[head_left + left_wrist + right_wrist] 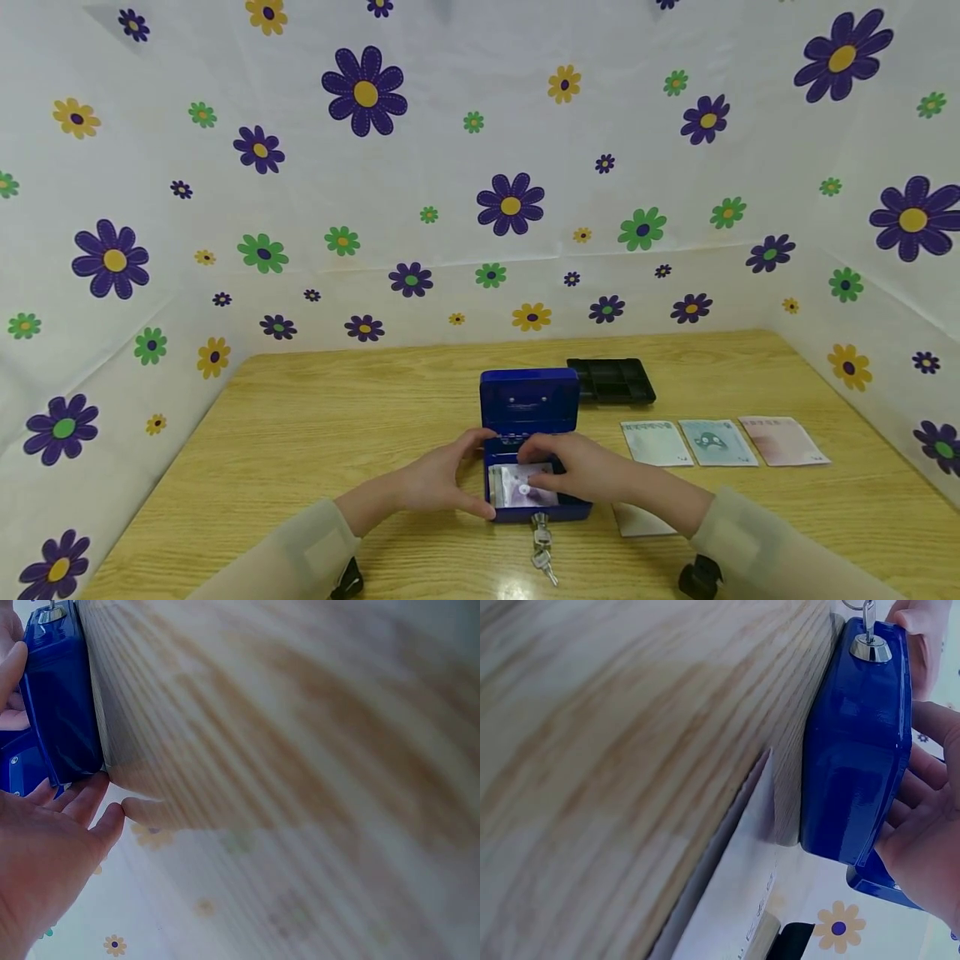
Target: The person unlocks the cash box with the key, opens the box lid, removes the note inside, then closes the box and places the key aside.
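A blue metal cash box (517, 514) stands on the table with its lid (529, 410) raised at the back. Inside lies a pale purple banknote-like paper (513, 490). Keys (542, 550) hang from the lock at the front. My left hand (431, 483) is spread along the box's left side, thumb at the front corner; in the left wrist view its fingers (86, 796) touch the wall. Over the right wall, my right hand (581, 468) reaches into the box, fingers and thumb above the paper. Whether these fingertips touch the paper I cannot tell.
Behind the box to the right is a black compartment tray (615, 392). Three note-like papers, green (656, 442), blue-green (718, 442) and pink (783, 440), lie in a row at the right. Another pale paper (641, 522) is partly under my right forearm.
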Demonstrator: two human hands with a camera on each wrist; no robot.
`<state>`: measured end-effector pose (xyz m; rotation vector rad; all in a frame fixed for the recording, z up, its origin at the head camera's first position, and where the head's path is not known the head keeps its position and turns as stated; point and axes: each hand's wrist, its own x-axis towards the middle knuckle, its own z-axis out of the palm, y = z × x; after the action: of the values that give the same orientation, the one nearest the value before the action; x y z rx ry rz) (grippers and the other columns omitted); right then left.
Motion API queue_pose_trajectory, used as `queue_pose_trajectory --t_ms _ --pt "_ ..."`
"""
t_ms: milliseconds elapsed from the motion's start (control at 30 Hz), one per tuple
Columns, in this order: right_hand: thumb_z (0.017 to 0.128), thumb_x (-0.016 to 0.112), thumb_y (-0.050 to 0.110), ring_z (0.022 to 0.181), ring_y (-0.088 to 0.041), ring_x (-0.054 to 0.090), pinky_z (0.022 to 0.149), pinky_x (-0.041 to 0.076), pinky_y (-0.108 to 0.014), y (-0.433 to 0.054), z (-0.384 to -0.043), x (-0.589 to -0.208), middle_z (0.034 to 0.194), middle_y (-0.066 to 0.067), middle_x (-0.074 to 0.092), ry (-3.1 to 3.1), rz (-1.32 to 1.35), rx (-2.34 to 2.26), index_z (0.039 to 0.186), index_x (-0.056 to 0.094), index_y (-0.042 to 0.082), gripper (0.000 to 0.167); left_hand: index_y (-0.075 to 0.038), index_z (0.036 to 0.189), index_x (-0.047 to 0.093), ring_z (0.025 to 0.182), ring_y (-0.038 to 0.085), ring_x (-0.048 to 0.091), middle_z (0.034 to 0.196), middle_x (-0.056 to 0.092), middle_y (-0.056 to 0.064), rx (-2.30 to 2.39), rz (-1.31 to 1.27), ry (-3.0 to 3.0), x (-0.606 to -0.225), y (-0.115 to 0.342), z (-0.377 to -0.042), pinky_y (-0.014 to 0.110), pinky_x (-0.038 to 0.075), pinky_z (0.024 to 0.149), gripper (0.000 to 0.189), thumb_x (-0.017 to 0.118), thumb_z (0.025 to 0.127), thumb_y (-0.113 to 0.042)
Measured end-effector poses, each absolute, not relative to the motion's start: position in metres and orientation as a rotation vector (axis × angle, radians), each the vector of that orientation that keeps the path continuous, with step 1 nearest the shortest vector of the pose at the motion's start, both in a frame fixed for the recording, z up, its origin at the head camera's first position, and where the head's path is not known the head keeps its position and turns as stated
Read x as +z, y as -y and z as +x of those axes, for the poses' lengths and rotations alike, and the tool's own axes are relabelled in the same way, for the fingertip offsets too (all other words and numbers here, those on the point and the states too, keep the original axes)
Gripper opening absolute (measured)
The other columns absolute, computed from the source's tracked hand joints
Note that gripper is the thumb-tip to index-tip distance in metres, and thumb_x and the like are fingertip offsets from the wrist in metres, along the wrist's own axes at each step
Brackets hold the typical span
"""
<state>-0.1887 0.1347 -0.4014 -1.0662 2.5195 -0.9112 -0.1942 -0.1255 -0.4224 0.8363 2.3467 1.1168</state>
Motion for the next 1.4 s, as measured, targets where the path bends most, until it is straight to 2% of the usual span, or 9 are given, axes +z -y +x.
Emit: queue_pose_trajectory --t_ms 333,833,1200,1400 --pt "0.094 0.067 0.015 0.102 -0.012 0.061 0.089 0.051 -0.036 -0.133 -0.189 -0.4 0.11 0.003 0.066 -2.529 -1.058 -0.943 0.115 0.063 0.009 0.022 -0.015 0.148 0.028 0.132 0.023 0.041 0.147 0.041 0.007 1.113 0.811 -2.359 -0.425 0.125 -0.194 0.046 0.029 0.111 0.092 0.084 0.077 -0.035" --pt "0.095 0.064 0.01 0.086 -0.004 0.058 0.078 0.051 -0.026 -0.135 -0.191 -0.401 0.097 0.006 0.065 -2.539 -1.088 -0.932 0.112 0.064 0.013 0.017 -0.018 0.148 0.028 0.133 0.025 0.04 0.148 0.04 0.007 1.093 0.796 -2.369 -0.422 0.123 -0.195 0.047 0.029 0.11 0.092 0.083 0.078 -0.036" --pt "0.095 0.063 0.01 0.081 -0.004 0.056 0.074 0.051 -0.026 -0.138 -0.192 -0.395 0.092 0.008 0.064 -2.549 -1.135 -0.99 0.111 0.065 0.012 0.015 -0.017 0.149 0.027 0.133 0.026 0.04 0.148 0.039 0.009 1.104 0.784 -2.357 -0.421 0.124 -0.195 0.048 0.03 0.11 0.093 0.083 0.078 -0.036" --pt "0.096 0.062 0.012 0.082 -0.009 0.054 0.073 0.049 -0.027 -0.147 -0.192 -0.382 0.099 0.008 0.064 -2.626 -1.067 -1.029 0.111 0.066 0.016 0.016 -0.018 0.149 0.027 0.133 0.025 0.04 0.147 0.04 0.008 1.114 0.762 -2.353 -0.421 0.123 -0.195 0.048 0.029 0.111 0.093 0.083 0.077 -0.036"
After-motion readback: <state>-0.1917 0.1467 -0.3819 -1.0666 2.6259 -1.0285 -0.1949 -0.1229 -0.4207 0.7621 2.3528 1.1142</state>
